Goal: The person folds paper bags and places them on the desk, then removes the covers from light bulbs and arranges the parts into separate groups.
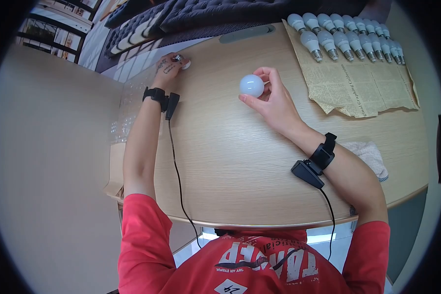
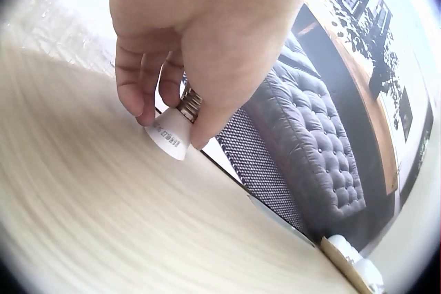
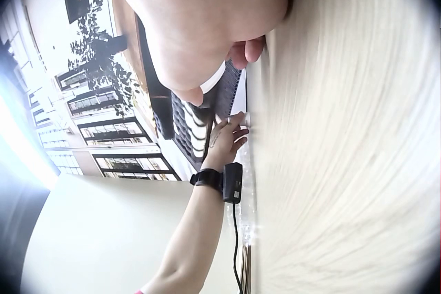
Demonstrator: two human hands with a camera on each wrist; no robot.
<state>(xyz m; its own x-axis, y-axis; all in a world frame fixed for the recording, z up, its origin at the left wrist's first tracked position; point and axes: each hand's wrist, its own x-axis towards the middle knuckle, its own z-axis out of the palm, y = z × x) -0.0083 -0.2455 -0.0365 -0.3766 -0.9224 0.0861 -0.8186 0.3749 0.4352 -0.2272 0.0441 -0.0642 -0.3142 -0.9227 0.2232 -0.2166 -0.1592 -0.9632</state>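
At the far left of the table, my left hand (image 1: 167, 67) pinches a light bulb base (image 2: 170, 134) between thumb and fingers. This part is a white printed cone with a metal screw end (image 2: 190, 104) pointing up into the hand, its wide end low at the tabletop. My right hand (image 1: 278, 104) holds a light bulb (image 1: 252, 86) near the middle of the table, thumb on the near side and fingers behind. Only its glossy white round globe faces the head camera; whatever lies behind the globe is hidden. In the right wrist view the back of the right hand (image 3: 207, 18) covers most of it.
Two rows of white light bulbs (image 1: 342, 41) lie on printed brown paper (image 1: 357, 88) at the back right. A light cloth (image 1: 366, 158) lies beside the right forearm. Clear plastic packaging (image 1: 127, 115) stands along the left edge. Cables (image 1: 176, 166) run from both wrist cameras.
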